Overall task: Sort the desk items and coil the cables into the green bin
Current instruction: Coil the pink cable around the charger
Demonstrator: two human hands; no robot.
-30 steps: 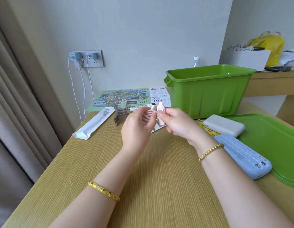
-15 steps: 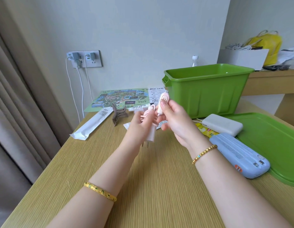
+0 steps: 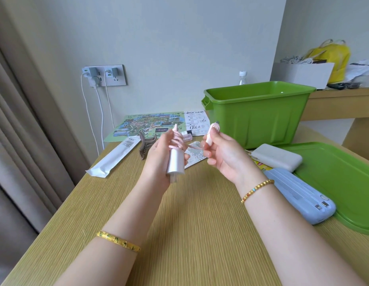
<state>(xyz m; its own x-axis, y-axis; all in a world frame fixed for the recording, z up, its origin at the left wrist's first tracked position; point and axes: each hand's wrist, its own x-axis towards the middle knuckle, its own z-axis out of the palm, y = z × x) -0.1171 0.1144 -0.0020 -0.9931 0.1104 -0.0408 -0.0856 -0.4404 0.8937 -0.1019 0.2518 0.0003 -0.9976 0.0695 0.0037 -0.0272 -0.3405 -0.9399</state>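
Left hand (image 3: 158,159) grips a white plug adapter (image 3: 175,163) with a pink cable (image 3: 177,141) wound around its top, while the right hand (image 3: 222,155) pinches the cable's pink connector end (image 3: 212,134), all held above the desk (image 3: 179,223) left of the green bin (image 3: 255,118). The cable looks light, soft and springy, likely to uncoil unless pinched at the wraps, the stiff adapter giving the firm hold. Counted: one cable, one adapter, two power banks, one white (image 3: 276,157) and one blue (image 3: 301,195), one bin, one lid (image 3: 342,182).

The left hand (image 3: 158,159) gripped a white charger plug (image 3: 175,163) wound with pink cable (image 3: 177,141). Just right of it, the right hand (image 3: 224,155) pinched the cable's pink connector end (image 3: 212,132). Beyond that hand stood the green bin (image 3: 260,114).
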